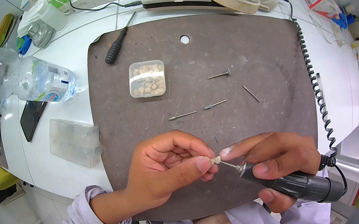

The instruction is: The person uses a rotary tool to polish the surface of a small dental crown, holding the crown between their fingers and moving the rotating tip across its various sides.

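My left hand (165, 169) pinches a small cream tooth-shaped piece (216, 160) between thumb and fingertips, above the near part of the brown mat (244, 44). Wrapped round a black rotary handpiece (308, 186) is my right hand (286, 151). The thin bur (228, 164) in the handpiece's nose points left, its tip at or very close to the piece. My right index fingertip reaches to the piece's right side. Farther off on the mat, a clear square box (147, 79) holds many similar cream pieces.
Several loose burs, one a wheel-tipped bur (219, 75), lie mid-mat. A black screwdriver (116, 46) lies at the back left. To the left are a phone (33, 118), a clear plastic case (74, 142) and a water bottle (46, 79). A coiled cord (313, 75) runs down the right edge.
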`<state>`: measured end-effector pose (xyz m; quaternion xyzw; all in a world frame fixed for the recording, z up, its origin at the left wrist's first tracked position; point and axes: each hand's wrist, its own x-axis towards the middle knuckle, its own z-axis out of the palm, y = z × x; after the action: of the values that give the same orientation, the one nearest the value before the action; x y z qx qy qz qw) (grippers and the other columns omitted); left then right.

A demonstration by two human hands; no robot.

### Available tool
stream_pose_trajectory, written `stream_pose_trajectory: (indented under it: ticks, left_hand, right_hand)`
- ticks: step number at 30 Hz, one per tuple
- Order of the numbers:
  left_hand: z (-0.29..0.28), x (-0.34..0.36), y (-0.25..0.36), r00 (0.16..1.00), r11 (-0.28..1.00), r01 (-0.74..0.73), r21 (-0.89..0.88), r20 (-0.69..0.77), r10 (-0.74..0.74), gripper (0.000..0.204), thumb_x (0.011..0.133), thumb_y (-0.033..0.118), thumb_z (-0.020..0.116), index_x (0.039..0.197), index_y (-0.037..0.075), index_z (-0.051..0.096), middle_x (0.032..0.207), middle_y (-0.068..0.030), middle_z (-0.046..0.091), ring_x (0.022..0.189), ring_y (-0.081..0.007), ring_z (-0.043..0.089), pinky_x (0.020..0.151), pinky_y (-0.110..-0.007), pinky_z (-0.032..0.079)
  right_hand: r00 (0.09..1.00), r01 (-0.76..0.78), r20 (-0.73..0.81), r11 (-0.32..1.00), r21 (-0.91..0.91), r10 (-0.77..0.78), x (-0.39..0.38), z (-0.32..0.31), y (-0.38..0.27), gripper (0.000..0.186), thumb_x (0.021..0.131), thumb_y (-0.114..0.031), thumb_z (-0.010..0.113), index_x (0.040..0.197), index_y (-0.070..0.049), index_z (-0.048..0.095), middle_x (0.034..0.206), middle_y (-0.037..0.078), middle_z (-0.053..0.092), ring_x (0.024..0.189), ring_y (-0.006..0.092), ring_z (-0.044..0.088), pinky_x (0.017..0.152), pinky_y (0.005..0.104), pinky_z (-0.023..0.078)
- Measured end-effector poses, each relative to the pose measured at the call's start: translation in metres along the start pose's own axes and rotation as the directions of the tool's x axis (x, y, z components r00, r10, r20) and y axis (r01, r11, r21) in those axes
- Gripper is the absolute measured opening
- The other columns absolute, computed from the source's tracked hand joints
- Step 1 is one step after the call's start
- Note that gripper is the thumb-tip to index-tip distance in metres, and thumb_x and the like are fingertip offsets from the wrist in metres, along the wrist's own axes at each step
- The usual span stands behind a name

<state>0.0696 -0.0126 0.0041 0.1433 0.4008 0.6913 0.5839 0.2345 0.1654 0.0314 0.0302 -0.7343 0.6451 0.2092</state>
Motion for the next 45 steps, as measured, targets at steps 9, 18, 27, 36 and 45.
stream_pose_trajectory:
  ticks: [9, 18, 27, 36, 45]
  left_hand:
    - [-0.0014, -0.0002, 0.0016, 0.999, 0.999, 0.042, -0.034, 0.013, -0.042, 0.013, 0.096, 0.001, 0.067, 0.105, -0.005, 0.061, 0.099, -0.0227, 0.069, 0.084, -0.0264, 0.072, 0.071, -0.039, 0.062]
    - [-0.0028, -0.0003, 0.0019, 0.997, 0.994, 0.064, -0.093, 0.048, -0.06, 0.013, 0.098, 0.002, 0.066, 0.108, -0.005, 0.061, 0.101, -0.0219, 0.071, 0.09, -0.0264, 0.074, 0.077, -0.039, 0.063]
    - [-0.0055, 0.0003, -0.0008, 0.994, 0.988, 0.041, -0.149, 0.105, -0.025, 0.012, 0.099, 0.0, 0.064, 0.11, -0.005, 0.061, 0.104, -0.0205, 0.072, 0.095, -0.0243, 0.074, 0.084, -0.036, 0.063]
    - [-0.0057, 0.0, -0.0009, 0.994, 0.987, 0.036, -0.154, 0.106, -0.019, 0.012, 0.099, -0.001, 0.064, 0.11, -0.005, 0.061, 0.104, -0.0205, 0.072, 0.095, -0.0245, 0.074, 0.084, -0.037, 0.062]
    - [-0.0016, 0.0004, -0.0016, 0.998, 0.997, -0.032, -0.071, 0.055, 0.036, 0.013, 0.096, 0.001, 0.067, 0.106, -0.004, 0.06, 0.1, -0.0218, 0.07, 0.089, -0.0269, 0.073, 0.078, -0.039, 0.062]
  right_hand:
    - [1.0, 0.019, -0.023, 0.999, 0.037, -0.018, -0.0024, 0.0025, 0.0034, 0.024, 0.084, -0.003, 0.077, 0.103, 0.002, 0.062, 0.097, 0.021, 0.067, 0.106, 0.0459, 0.071, 0.081, 0.0461, 0.065]
    - [0.999, -0.019, 0.03, 0.999, 0.049, 0.017, -0.0022, 0.0001, 0.0006, 0.025, 0.085, 0.002, 0.076, 0.105, 0.001, 0.061, 0.102, 0.019, 0.064, 0.114, 0.0465, 0.067, 0.088, 0.0486, 0.063]
    - [0.994, 0.072, 0.091, 0.996, -0.059, -0.066, 0.0007, -0.0021, 0.0056, 0.028, 0.09, -0.007, 0.072, 0.111, -0.001, 0.054, 0.098, 0.021, 0.06, 0.102, 0.0471, 0.071, 0.086, 0.0505, 0.064]
    - [1.0, -0.007, 0.023, 1.0, 0.008, 0.007, 0.0011, 0.0016, -0.0018, 0.026, 0.083, 0.005, 0.076, 0.106, 0.001, 0.063, 0.099, 0.017, 0.064, 0.111, 0.0464, 0.069, 0.087, 0.0483, 0.062]
    - [0.986, 0.094, 0.151, 0.989, -0.111, -0.077, 0.0025, -0.0055, 0.005, 0.027, 0.09, -0.011, 0.073, 0.106, 0.0, 0.054, 0.094, 0.019, 0.059, 0.103, 0.0485, 0.07, 0.083, 0.0509, 0.065]
